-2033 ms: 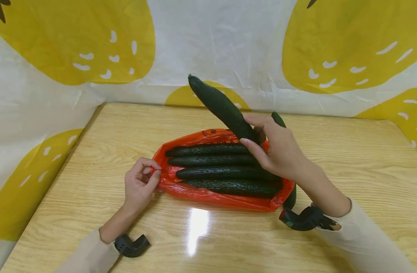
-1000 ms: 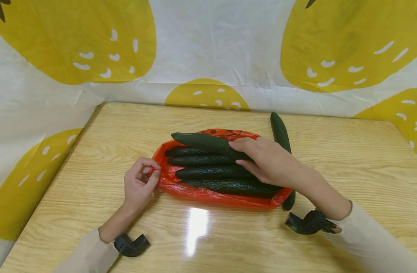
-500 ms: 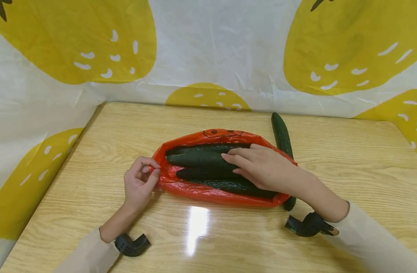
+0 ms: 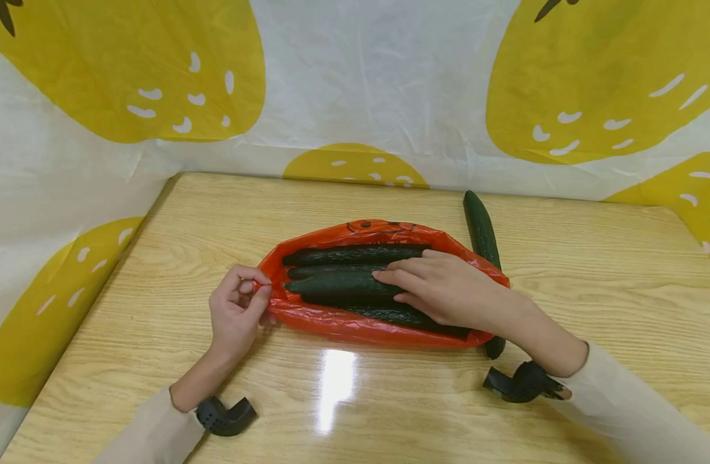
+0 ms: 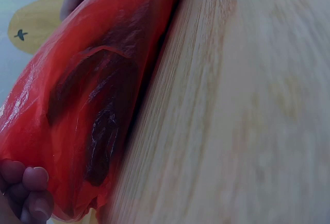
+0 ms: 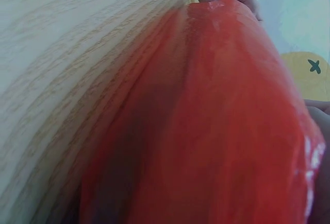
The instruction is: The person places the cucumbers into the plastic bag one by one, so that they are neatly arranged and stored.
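A red plastic bag lies open-mouthed on the table with several dark green cucumbers side by side inside. My left hand pinches the bag's left rim between thumb and fingers. Reaching into the bag from the right, my right hand holds the right end of a smoother cucumber, which lies on top of the others; that end is hidden under the hand. In the left wrist view, dark shapes show through the bag wall. The bag fills much of the right wrist view.
Another cucumber lies on the wooden table, just right of the bag and partly behind the right wrist. A white curtain with yellow fruit print stands along the table's back and left sides.
My right hand has lowered the cucumber from above the bag into it, then shifted it toward the bag's near side. The left hand has stayed at the left rim.
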`<move>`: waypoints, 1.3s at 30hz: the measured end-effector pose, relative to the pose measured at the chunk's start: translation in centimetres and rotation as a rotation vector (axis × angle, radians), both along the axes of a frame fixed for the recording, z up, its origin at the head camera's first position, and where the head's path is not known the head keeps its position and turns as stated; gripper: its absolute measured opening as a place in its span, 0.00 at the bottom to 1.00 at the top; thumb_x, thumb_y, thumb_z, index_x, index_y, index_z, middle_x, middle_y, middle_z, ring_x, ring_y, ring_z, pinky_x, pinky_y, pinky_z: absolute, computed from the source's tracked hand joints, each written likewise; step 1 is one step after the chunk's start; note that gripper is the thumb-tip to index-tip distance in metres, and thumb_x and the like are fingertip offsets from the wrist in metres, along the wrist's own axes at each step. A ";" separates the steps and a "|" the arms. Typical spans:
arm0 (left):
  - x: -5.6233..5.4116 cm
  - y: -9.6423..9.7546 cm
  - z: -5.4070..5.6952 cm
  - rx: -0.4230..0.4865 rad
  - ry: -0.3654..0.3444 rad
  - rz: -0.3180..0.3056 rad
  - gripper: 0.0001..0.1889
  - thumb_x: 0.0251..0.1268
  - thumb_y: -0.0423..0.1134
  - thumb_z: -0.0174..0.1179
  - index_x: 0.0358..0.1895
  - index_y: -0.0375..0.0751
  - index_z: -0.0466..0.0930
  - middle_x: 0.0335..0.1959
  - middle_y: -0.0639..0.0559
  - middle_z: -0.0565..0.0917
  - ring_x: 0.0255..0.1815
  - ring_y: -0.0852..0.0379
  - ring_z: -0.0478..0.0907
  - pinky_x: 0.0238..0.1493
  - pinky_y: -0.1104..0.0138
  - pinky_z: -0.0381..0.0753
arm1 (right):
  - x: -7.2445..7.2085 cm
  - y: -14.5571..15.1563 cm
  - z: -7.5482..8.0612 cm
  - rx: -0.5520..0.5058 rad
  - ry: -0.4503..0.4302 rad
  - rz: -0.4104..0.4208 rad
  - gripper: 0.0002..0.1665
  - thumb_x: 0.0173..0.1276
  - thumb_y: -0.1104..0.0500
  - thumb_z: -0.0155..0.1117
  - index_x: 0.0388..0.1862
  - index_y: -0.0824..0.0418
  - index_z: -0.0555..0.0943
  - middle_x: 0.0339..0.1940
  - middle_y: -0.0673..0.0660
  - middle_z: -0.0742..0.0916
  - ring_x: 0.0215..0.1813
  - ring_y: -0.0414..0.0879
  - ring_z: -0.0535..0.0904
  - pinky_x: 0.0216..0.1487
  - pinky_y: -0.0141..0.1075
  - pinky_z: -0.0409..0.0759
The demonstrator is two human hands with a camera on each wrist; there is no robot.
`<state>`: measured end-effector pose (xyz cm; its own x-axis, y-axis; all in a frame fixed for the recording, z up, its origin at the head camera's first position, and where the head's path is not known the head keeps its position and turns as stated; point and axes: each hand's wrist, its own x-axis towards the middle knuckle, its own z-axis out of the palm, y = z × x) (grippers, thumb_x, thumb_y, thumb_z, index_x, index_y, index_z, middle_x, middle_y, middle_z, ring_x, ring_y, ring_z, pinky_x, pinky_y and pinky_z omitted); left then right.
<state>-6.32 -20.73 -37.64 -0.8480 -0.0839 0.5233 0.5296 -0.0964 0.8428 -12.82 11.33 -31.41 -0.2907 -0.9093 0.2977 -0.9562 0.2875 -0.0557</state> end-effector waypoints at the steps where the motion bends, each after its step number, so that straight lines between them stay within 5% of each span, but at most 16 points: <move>1: 0.0 0.0 0.0 0.008 -0.003 -0.003 0.04 0.56 0.14 0.49 0.34 0.18 0.68 0.18 0.48 0.79 0.07 0.55 0.70 0.08 0.70 0.70 | 0.0 0.0 0.0 0.006 0.005 0.001 0.29 0.62 0.56 0.68 0.62 0.58 0.75 0.52 0.53 0.83 0.52 0.46 0.79 0.40 0.41 0.75; 10: 0.0 0.0 -0.1 0.017 -0.006 -0.012 0.04 0.57 0.14 0.49 0.35 0.19 0.68 0.18 0.48 0.78 0.06 0.55 0.70 0.08 0.70 0.70 | 0.1 0.0 -0.3 -0.002 0.013 0.036 0.24 0.69 0.54 0.61 0.62 0.57 0.76 0.51 0.52 0.83 0.53 0.45 0.78 0.38 0.38 0.74; 17: -0.1 -0.1 -0.2 0.019 0.024 -0.018 0.11 0.55 0.13 0.49 0.37 0.28 0.74 0.17 0.47 0.78 0.06 0.55 0.68 0.07 0.69 0.68 | 0.2 0.1 -0.2 -0.045 -0.016 0.043 0.20 0.70 0.55 0.58 0.60 0.55 0.79 0.48 0.51 0.84 0.50 0.46 0.79 0.39 0.38 0.75; 27: -0.1 -0.1 -0.1 0.025 0.048 -0.008 0.04 0.57 0.16 0.51 0.35 0.18 0.68 0.16 0.47 0.77 0.05 0.55 0.67 0.07 0.69 0.67 | 0.4 0.2 -0.1 -0.093 -0.067 0.042 0.19 0.69 0.55 0.60 0.58 0.55 0.81 0.47 0.50 0.85 0.47 0.47 0.79 0.46 0.39 0.76; 39: -0.1 -0.1 -0.2 0.025 0.046 -0.021 0.03 0.57 0.16 0.51 0.35 0.19 0.68 0.16 0.47 0.77 0.05 0.55 0.67 0.07 0.69 0.67 | 0.9 0.8 0.9 -0.087 -0.074 -0.039 0.24 0.61 0.58 0.68 0.58 0.54 0.80 0.49 0.49 0.85 0.47 0.46 0.80 0.45 0.40 0.77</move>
